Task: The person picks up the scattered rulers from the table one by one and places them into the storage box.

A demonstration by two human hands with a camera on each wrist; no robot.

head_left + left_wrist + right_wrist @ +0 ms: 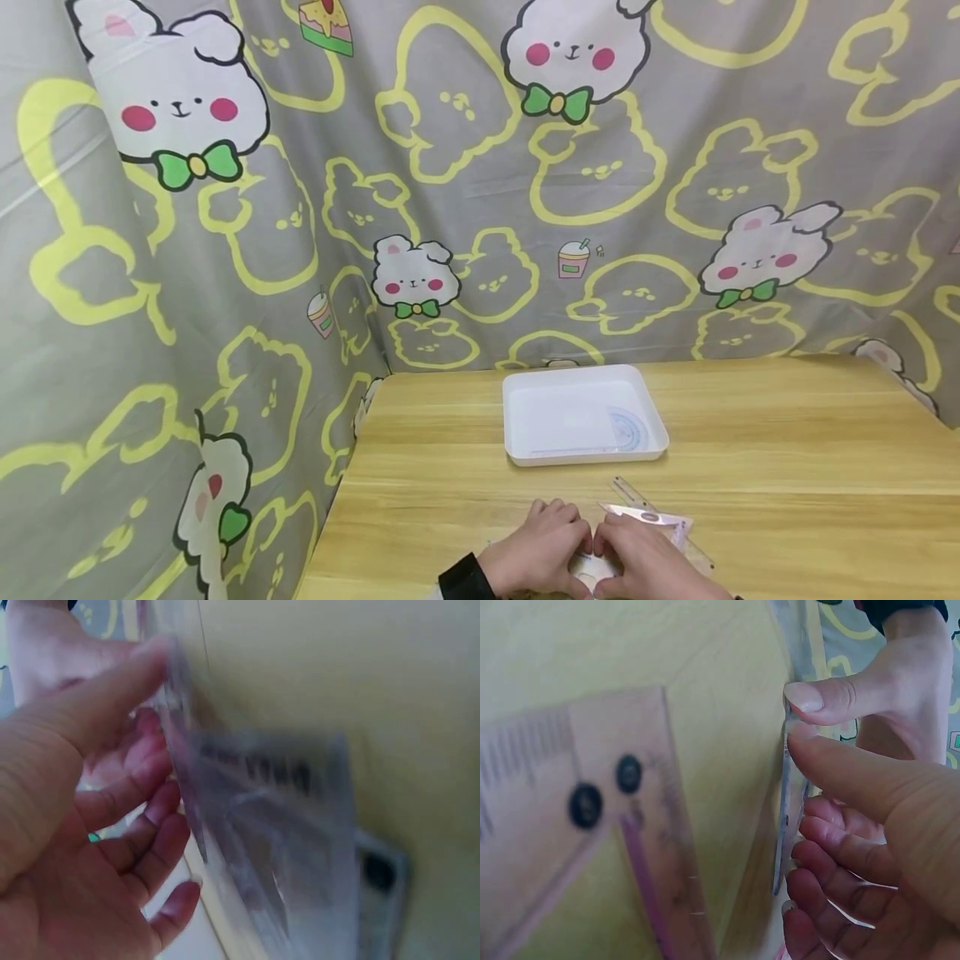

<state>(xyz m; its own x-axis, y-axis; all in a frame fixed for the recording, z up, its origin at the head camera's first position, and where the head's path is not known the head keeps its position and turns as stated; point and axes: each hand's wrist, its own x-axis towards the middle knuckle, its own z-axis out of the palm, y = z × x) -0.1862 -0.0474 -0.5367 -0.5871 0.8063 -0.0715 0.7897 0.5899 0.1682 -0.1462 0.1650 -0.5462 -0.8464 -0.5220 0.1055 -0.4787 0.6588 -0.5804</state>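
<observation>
Both hands met at the near edge of the worktop (pixel 787 467), the left hand (pixel 536 550) and right hand (pixel 648 562) pressed close together, thumbs and fingers pinching a thin clear plastic sleeve (pixel 262 832) between them. From the head view the sleeve was almost hidden under the knuckles. The left wrist view showed it as a glossy, see-through sheet held nearly edge-on, blurred, with a dark printed band across it and the left thumb (pixel 97 697) lying along its upper edge. The right wrist view showed the same sheet as a narrow sliver, caught between two thumb tips (pixel 817 697), with the fingers curled beneath.

Just beside the right hand lay a translucent pink set square (pixel 648 518) and a clear straight ruler (pixel 633 493); the right wrist view alone gave the set square's printed scale and two dark round marks (pixel 604 791). Further back sat a white, round-cornered plastic tray (pixel 525 417) holding a pale blue protractor (pixel 628 429). Smooth yellow wood grain covered the worktop, and grey cloth printed with rabbits (pixel 480 208) hung behind.
</observation>
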